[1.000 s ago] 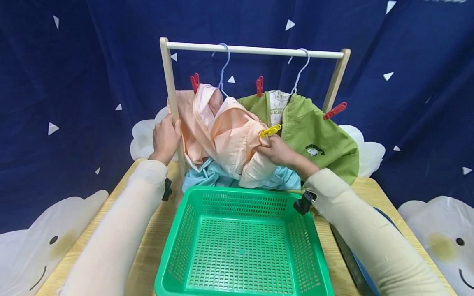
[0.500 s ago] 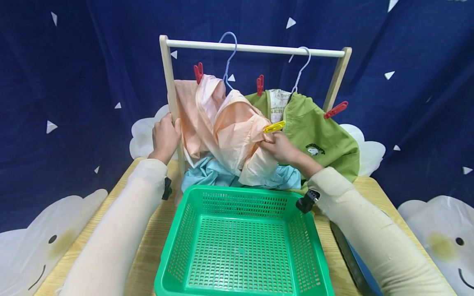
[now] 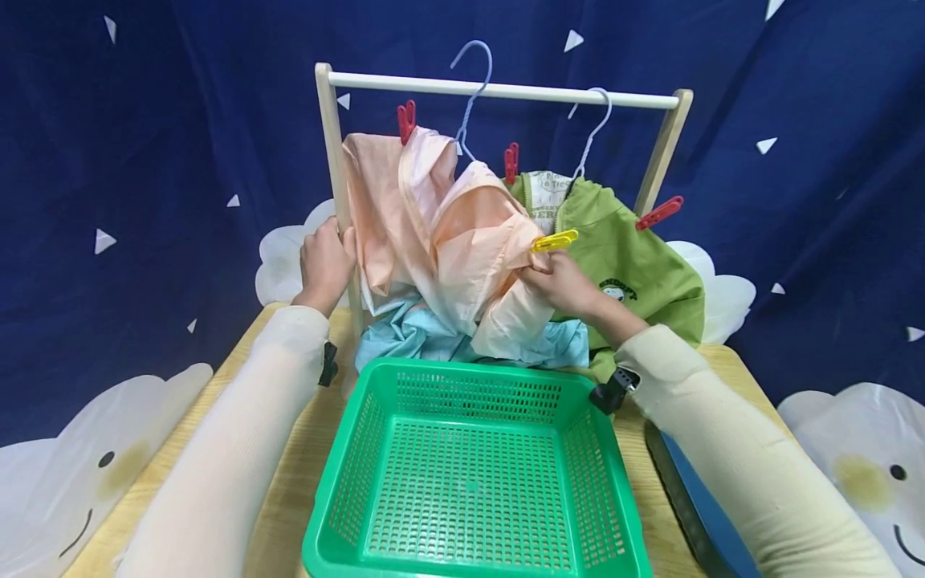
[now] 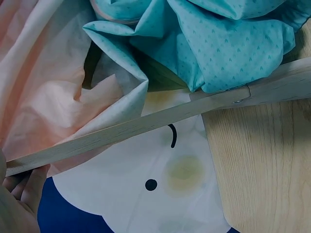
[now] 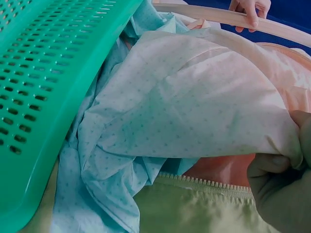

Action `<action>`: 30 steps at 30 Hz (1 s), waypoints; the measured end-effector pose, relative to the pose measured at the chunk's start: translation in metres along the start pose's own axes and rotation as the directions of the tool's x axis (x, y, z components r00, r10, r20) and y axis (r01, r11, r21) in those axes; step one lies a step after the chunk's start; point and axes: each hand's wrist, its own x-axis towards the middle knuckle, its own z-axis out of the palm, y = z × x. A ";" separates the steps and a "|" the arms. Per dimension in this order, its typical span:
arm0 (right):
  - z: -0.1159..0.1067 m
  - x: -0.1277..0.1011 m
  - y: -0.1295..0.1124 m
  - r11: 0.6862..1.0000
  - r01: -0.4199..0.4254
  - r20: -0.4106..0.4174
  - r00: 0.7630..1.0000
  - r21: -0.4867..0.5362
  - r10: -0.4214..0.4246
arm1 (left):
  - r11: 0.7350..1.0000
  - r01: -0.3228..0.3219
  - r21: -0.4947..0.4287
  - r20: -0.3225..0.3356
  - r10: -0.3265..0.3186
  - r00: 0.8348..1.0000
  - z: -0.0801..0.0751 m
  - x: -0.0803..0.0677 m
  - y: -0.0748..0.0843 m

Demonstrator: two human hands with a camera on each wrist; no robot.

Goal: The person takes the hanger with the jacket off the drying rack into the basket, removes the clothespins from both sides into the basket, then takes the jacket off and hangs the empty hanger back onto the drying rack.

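Observation:
My left hand (image 3: 327,261) grips the left wooden post (image 3: 335,160) of a small clothes rack. With my right hand (image 3: 564,281) I pinch a fold of a peach jacket (image 3: 470,241), just below a yellow clothespin (image 3: 555,240). The jacket is on a pale blue hanger (image 3: 473,96), whose hook stands above the white rail (image 3: 433,83). A red clothespin (image 3: 406,122) sits at the jacket's left shoulder. Turquoise dotted cloth (image 4: 223,53) bunches beneath it. In the right wrist view, thumb and fingers clutch the pale edge of the fabric (image 5: 204,107).
A green jacket (image 3: 629,265) with red clothespins (image 3: 659,212) hangs on the right from a second hanger (image 3: 594,132). In front stands a green perforated basket (image 3: 477,369) on the wooden table (image 3: 289,449). A blue-topped dark object (image 3: 701,498) lies under the right forearm.
The peach jacket, its hanger and clothespins have moved up and to the right with my right hand. The hook has risen off the rail. My left hand stays on the post.

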 end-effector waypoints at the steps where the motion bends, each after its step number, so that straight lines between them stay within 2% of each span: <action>1: -0.002 -0.001 0.000 1.000 0.001 0.004 1.000 -0.007 -0.001 | 1.000 -0.001 -0.003 0.000 0.001 1.000 0.000 0.000 0.001; 7: -0.011 -0.007 0.004 0.995 0.025 0.019 1.000 -0.097 -0.024 | 1.000 0.015 -0.013 0.011 -0.015 1.000 0.000 -0.001 0.004; 14: -0.019 -0.014 0.010 0.982 0.020 -0.005 1.000 -0.186 -0.021 | 1.000 0.021 -0.008 0.025 -0.021 0.999 0.001 0.000 0.003; 24: -0.026 -0.024 0.017 0.983 -0.019 0.047 0.998 -0.184 0.028 | 0.999 0.018 -0.034 0.053 -0.016 0.998 -0.002 0.002 -0.001; 30: -0.031 -0.031 0.019 0.982 -0.026 0.027 0.999 -0.188 0.031 | 1.000 0.011 -0.029 0.056 -0.009 0.998 -0.004 0.002 -0.001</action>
